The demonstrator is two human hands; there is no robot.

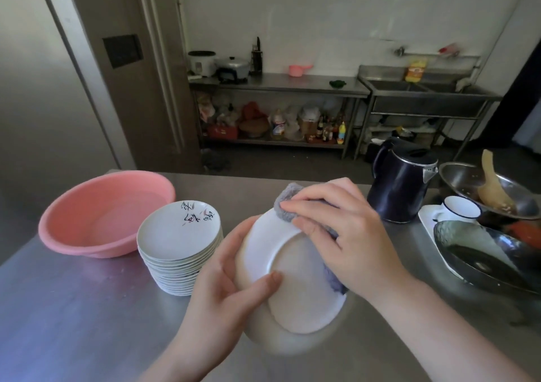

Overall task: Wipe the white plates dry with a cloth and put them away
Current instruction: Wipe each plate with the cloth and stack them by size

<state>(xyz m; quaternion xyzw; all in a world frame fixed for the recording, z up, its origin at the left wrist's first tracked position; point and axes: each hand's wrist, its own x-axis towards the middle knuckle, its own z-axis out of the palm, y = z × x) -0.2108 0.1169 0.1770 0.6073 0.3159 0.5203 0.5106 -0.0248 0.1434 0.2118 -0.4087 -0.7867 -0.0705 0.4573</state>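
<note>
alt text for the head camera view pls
A left hand holds a white plate underside up while the right hand wipes it with a grey cloth. A stack of plates and a pink basin sit left.

The room is dim, lit by soft daylight that falls as pale patches on the far white wall [336,15]. The steel table [73,308] gives back a dull, cool sheen, brightest toward its left edge, with no hard glare. Shadows are weak and soft-edged. The wide lens bends the door frame [73,68] and the walls outward near the edges. The lower rim of the held plate [295,288] is smeared with motion blur; the far shelves look soft and grainy.
</note>
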